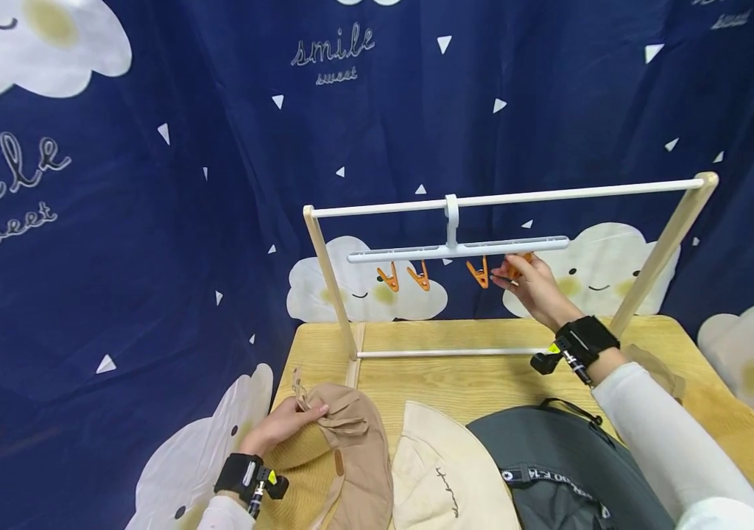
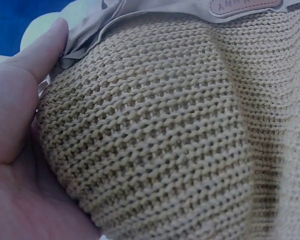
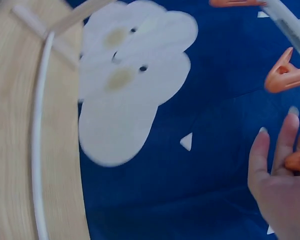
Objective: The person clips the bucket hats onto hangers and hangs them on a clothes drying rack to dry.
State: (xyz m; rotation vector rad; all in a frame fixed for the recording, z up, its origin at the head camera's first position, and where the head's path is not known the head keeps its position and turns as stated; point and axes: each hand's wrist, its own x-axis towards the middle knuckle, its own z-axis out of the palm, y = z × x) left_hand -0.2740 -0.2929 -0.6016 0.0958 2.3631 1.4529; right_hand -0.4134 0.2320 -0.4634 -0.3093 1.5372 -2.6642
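At the front left, my left hand (image 1: 284, 427) grips the edge of a sun hat (image 1: 364, 442) with a tan fabric brim. Its straw-coloured knitted crown (image 2: 155, 120) fills the left wrist view, the thumb lying along its edge. A white hanger (image 1: 417, 253) hooks over the rack's top bar, orange clips (image 1: 479, 272) dangling beneath it. Up at the hanger's right part, my right hand (image 1: 539, 287) holds the rightmost orange clip (image 3: 299, 161) in its fingers. Part of that clip is hidden behind the hand.
A wood-and-white rack (image 1: 665, 250) stands on the wooden table (image 1: 443, 338). A cream bucket hat (image 1: 446, 471) and a dark grey hat (image 1: 556, 456) with a strap lie along the front. Tan hat-like fabric (image 1: 735, 419) sits at the right. Behind hangs a navy curtain (image 1: 218, 147).
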